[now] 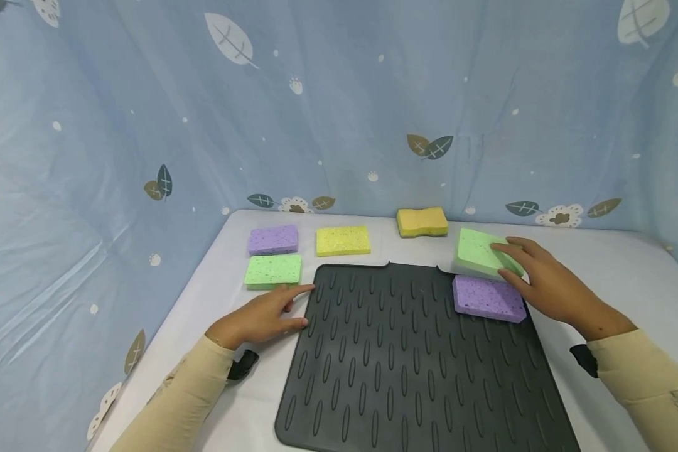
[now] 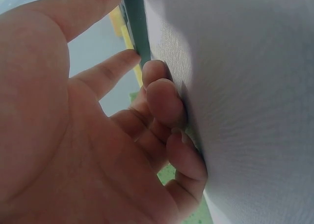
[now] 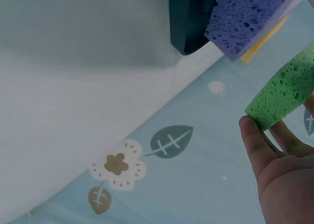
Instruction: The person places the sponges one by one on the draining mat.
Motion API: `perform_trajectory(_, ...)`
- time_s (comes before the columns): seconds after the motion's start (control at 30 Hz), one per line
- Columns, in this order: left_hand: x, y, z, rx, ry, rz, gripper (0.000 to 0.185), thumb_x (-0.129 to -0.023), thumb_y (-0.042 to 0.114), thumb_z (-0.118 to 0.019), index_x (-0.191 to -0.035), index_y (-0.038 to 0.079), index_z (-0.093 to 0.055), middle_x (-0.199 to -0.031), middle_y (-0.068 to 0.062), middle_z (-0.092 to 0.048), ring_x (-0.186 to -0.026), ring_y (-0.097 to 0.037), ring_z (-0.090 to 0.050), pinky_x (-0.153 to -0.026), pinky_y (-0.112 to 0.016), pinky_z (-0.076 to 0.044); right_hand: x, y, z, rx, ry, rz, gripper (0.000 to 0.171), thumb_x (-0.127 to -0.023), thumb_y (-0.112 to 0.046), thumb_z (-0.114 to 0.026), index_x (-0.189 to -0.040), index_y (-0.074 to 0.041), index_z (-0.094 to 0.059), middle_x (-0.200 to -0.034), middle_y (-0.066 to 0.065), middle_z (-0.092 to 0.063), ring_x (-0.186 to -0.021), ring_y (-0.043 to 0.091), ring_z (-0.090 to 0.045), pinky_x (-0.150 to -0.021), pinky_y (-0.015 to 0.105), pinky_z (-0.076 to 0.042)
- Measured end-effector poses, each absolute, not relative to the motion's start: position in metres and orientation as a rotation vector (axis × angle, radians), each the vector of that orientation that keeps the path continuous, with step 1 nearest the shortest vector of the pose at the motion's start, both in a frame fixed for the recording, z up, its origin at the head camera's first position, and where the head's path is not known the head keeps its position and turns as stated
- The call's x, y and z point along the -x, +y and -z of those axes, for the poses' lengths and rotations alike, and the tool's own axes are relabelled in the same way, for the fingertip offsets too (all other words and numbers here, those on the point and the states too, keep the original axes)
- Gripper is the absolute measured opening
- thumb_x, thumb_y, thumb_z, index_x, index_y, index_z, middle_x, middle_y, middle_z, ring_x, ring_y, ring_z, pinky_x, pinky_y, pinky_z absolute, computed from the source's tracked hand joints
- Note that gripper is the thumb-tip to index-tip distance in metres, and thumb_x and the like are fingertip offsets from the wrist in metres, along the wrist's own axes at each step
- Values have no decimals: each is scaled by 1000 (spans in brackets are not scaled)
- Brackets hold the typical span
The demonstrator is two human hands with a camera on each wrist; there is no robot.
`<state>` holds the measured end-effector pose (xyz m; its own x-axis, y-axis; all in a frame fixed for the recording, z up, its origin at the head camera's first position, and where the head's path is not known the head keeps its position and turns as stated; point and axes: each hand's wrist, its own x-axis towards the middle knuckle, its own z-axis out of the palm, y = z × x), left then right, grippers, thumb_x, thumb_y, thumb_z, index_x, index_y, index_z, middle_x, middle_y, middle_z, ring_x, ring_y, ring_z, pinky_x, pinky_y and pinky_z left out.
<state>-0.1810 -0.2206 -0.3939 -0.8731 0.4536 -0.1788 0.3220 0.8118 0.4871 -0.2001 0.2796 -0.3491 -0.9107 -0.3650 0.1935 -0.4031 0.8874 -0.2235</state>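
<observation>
My right hand (image 1: 548, 285) grips a light green sponge (image 1: 483, 251) by its right end, fingers on the far side and thumb on the near side. In the right wrist view the green sponge (image 3: 289, 89) is up off the table. Just in front of it, a purple sponge (image 1: 488, 298) lies on the far right corner of a dark ridged mat (image 1: 395, 351). At the mat's left edge rests my left hand (image 1: 265, 317), index finger and thumb reaching to the rim. The left wrist view shows its other fingers loosely bent against the white cloth.
Behind the left hand a second green sponge (image 1: 273, 271) lies in front of another purple one (image 1: 273, 240). A yellow sponge (image 1: 343, 241) and a notched yellow sponge (image 1: 422, 222) lie beyond the mat. A blue leaf-print curtain (image 1: 339, 113) borders the white table (image 1: 610, 263).
</observation>
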Motion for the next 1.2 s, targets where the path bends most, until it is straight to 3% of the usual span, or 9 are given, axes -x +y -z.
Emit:
perform_trajectory(0.87, 182, -220, 393, -608, 2720, -629, 71, -94, 43, -68, -156, 25, -37, -93, -2, -46, -79, -15, -44, -72, -34, -38, 138, 294, 352, -689, -2816, -266, 58, -95, -23, -69, -148, -16, -47, -145, 22, -45, -120, 42, -51, -81, 61, -49)
perform_trajectory(1.2, 180, -219, 393, -591, 2714, -632, 71, -94, 42, -68, -156, 24, -37, -94, -3, -47, -79, -15, -44, -72, -34, -38, 121, 289, 355, -744, -2812, -241, 59, -93, -26, -72, -147, -20, -49, -142, 17, -47, -116, 37, -55, -81, 58, -51)
